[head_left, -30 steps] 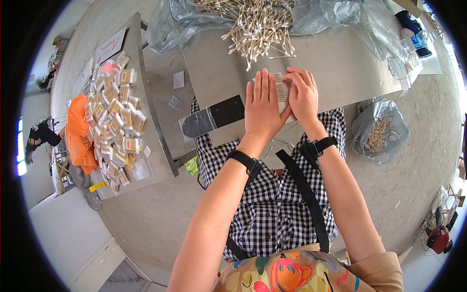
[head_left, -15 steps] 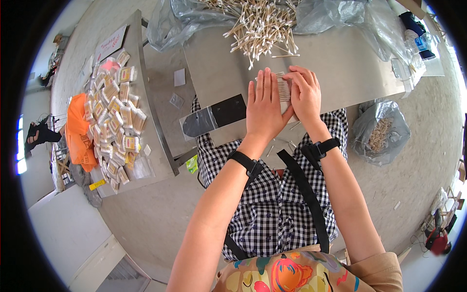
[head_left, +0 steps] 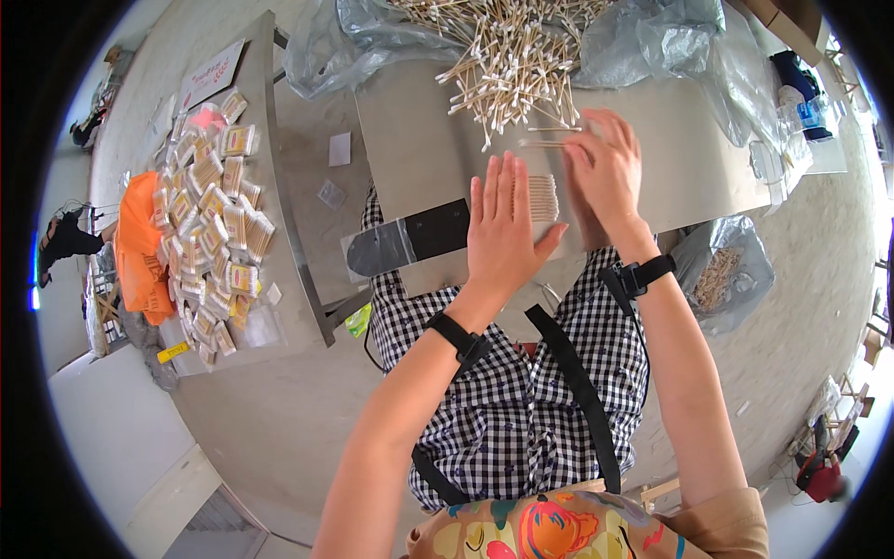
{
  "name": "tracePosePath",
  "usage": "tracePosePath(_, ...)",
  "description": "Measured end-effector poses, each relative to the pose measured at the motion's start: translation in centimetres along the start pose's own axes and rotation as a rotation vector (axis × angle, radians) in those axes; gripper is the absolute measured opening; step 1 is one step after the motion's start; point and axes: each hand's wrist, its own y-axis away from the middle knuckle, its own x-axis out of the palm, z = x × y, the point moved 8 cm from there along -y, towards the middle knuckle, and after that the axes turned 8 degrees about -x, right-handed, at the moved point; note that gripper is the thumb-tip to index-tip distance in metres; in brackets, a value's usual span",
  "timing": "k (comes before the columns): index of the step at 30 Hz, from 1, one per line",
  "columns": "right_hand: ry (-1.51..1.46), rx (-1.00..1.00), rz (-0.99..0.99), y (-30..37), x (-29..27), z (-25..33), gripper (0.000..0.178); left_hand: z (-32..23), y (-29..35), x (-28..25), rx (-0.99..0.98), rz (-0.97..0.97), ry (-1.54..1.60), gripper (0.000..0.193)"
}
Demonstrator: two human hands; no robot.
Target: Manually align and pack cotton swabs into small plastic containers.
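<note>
My left hand (head_left: 503,219) lies flat, fingers stretched out, over the left part of a neat row of cotton swabs (head_left: 543,197) near the table's front edge. The right ends of that row show beside its fingers. My right hand (head_left: 605,172) is raised just right of the row, thumb and finger pinched on what looks like a pair of cotton swabs (head_left: 542,143) pointing left. Beyond both hands is a big loose heap of cotton swabs (head_left: 512,70). Left of my left hand, a flat black and clear strip (head_left: 410,238) lies along the table edge.
Clear plastic sheeting (head_left: 652,47) flanks the heap on the metal table (head_left: 410,121). A side table on the left bears many small swab packs (head_left: 219,214) and an orange bag (head_left: 140,247). A grey bag of swabs (head_left: 722,275) stands on the floor at right.
My right hand has moved from the row's right end up and to the right, and now pinches swabs. My left hand has shifted slightly nearer to me, uncovering more of the row.
</note>
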Motion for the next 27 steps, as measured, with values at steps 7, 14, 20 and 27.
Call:
tracePosePath(7, 0.055, 0.141, -0.052, 0.1, -0.3, 1.1, 0.029, 1.6, 1.2, -1.5, -0.076, 0.019, 0.338, 0.08)
tracePosePath(14, 0.162, -0.029, 0.117, 0.7, 4.4, 5.7, 0.043, 5.8, 1.9, -4.0, -0.474, -0.175, 1.062, 0.06)
tracePosePath(20, 0.025, -0.034, 0.149, 0.3, 5.2, 7.0, 0.053, 8.3, 3.2, -3.5, -0.607, -0.293, 1.306, 0.059)
tracePosePath(27, -0.156, -0.009, 0.194, 0.0, 7.1, 11.2, 0.057, 7.7, 3.3, -2.5, -0.723, -0.452, 1.477, 0.068)
